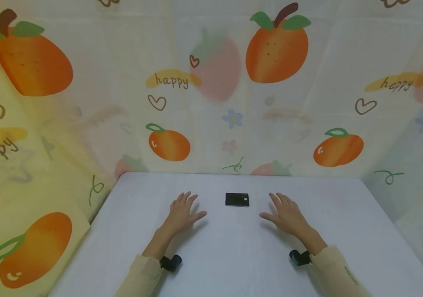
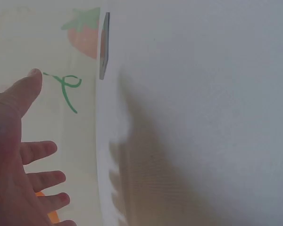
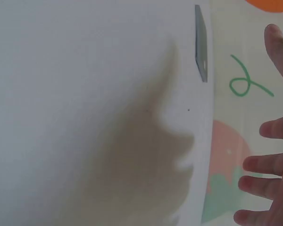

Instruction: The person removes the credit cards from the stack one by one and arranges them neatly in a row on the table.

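Observation:
A flat dark rectangular object (image 1: 237, 199), with a small pale square near its right end, lies on the white table between the two hands. To its left, my left hand (image 1: 182, 214) hovers over the table with fingers spread and nothing held. On the other side my right hand (image 1: 285, 213) is held the same way, thumb pointing inward. The left wrist view shows the object edge-on as a thin slab (image 2: 105, 45), apart from the thumb. In the right wrist view the slab (image 3: 201, 43) also stands apart from the spread fingers.
The white table (image 1: 230, 255) ends at the back against a hanging cloth (image 1: 211, 136) printed with fruit, hearts and the word happy. More of this cloth closes off the left and right sides. Each wrist wears a small black camera (image 1: 171, 263).

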`<state>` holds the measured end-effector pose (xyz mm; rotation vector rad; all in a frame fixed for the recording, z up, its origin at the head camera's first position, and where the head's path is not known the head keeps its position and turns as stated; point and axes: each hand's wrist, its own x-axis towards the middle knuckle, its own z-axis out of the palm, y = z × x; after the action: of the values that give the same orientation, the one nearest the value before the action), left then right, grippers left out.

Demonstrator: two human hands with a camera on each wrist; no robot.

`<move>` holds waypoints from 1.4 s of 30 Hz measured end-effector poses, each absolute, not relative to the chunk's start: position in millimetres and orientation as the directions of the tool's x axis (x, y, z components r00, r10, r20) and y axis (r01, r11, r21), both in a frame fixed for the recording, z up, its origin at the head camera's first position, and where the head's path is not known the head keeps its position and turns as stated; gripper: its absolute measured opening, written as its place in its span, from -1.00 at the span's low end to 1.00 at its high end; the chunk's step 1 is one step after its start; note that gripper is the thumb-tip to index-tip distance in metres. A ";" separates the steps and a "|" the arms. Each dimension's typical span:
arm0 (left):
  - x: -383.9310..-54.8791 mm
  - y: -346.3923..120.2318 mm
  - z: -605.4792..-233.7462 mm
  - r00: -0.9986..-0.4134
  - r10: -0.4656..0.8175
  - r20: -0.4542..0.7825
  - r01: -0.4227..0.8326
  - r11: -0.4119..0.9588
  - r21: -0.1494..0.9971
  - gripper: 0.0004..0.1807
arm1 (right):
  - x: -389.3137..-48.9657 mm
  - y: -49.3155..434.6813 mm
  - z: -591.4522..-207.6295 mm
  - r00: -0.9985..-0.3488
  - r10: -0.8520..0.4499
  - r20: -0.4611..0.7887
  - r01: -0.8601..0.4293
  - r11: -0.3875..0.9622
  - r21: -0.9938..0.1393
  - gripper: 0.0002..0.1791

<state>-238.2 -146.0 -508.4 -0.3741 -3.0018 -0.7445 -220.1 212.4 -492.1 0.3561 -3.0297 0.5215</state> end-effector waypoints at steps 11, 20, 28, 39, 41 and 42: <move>-250.2 -134.5 -508.0 -0.967 0.242 0.086 0.249 0.805 0.539 -0.21 | -233.2 199.2 -501.4 -0.974 -0.221 0.048 -0.222 0.896 -0.384 -0.06; -263.3 -121.1 -512.9 -0.966 0.255 0.039 0.222 0.743 0.631 -0.20 | -243.6 187.9 -502.4 -0.969 -0.244 0.047 -0.240 0.866 -0.438 -0.08; -277.4 -112.0 -515.0 -0.961 0.266 0.076 0.243 0.676 0.696 -0.26 | -252.1 181.9 -503.8 -0.963 -0.266 0.042 -0.254 0.843 -0.474 -0.12; -292.3 -95.8 -515.0 -0.947 0.307 0.098 0.278 0.625 0.730 -0.34 | -267.7 170.4 -505.3 -0.952 -0.304 0.038 -0.285 0.836 -0.469 -0.15; -293.4 -91.9 -515.4 -0.944 0.318 0.083 0.275 0.627 0.729 -0.35 | -270.5 168.1 -507.0 -0.950 -0.311 0.022 -0.286 0.840 -0.461 -0.15; -293.7 -90.0 -515.3 -0.944 0.322 0.069 0.269 0.631 0.728 -0.35 | -271.8 166.9 -507.9 -0.950 -0.313 0.014 -0.285 0.843 -0.457 -0.15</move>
<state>-293.7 -90.0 -515.3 -0.5252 -2.8975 -1.2748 -271.8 166.9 -507.9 0.4996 -3.0737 0.7471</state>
